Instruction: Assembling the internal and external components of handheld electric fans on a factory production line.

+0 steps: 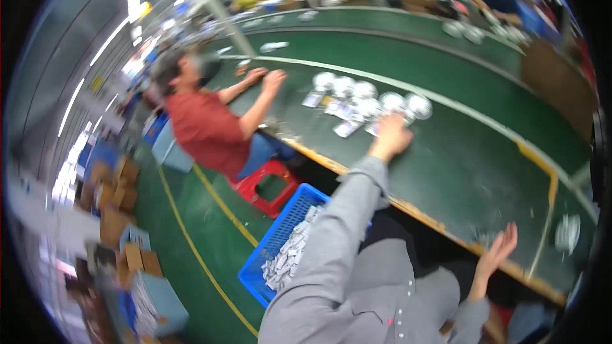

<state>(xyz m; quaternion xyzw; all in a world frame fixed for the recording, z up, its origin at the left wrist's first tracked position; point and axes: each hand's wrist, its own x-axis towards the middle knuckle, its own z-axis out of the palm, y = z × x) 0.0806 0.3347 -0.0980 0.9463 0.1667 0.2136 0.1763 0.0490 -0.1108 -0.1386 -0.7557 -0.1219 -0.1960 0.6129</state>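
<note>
My left hand [393,136] reaches over the green worktop [446,172], its fingertips at a cluster of white round pieces [364,90]. These pieces are blurred, and their exact kind cannot be told. Small flat white packets [347,127] lie along the near side of the cluster. The fingers of my left hand are smeared and partly hidden, so whether they grip a piece is unclear. At the worktop's near edge, my right hand [499,251] is raised with its fingers apart and nothing in it. Beside it lies a small clear or whitish item [486,237], too blurred to name.
A blue plastic basket [254,266] full of small white pieces stands below my left arm. To the left a person in a red shirt [207,130] sits on a red stool [271,185]. A whitish bundle [567,234] lies far right. Cardboard boxes [118,216] are stacked at left.
</note>
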